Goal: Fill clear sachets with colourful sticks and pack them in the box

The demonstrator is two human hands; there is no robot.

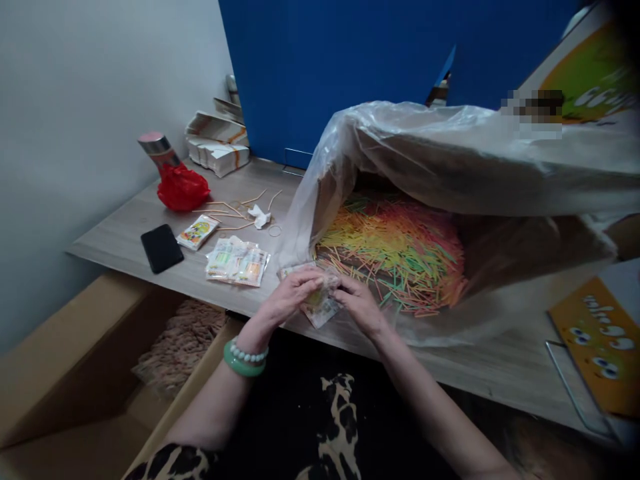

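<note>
My left hand [287, 300] and my right hand [361, 307] meet at the table's front edge. Between them is a small clear plastic packet [320, 308] with something yellowish in it, pinched by the fingers of both hands. Part of it is hidden by my fingers. Just beyond my hands lie many thin coloured sticks [400, 250] in a box lined with clear plastic sheeting [345, 123]. To the left, several printed packets [237, 261] rest in an overlapping pile on the table.
On the table [120, 223] are a black phone [162, 248], a printed pack [198, 231], loose beige sticks [227, 213] and a red plastic bag [183, 187] around a cylinder. Folded white cartons [217, 143] sit behind. An open cardboard box [65, 360] stands lower left; an orange card [603, 347] is at right.
</note>
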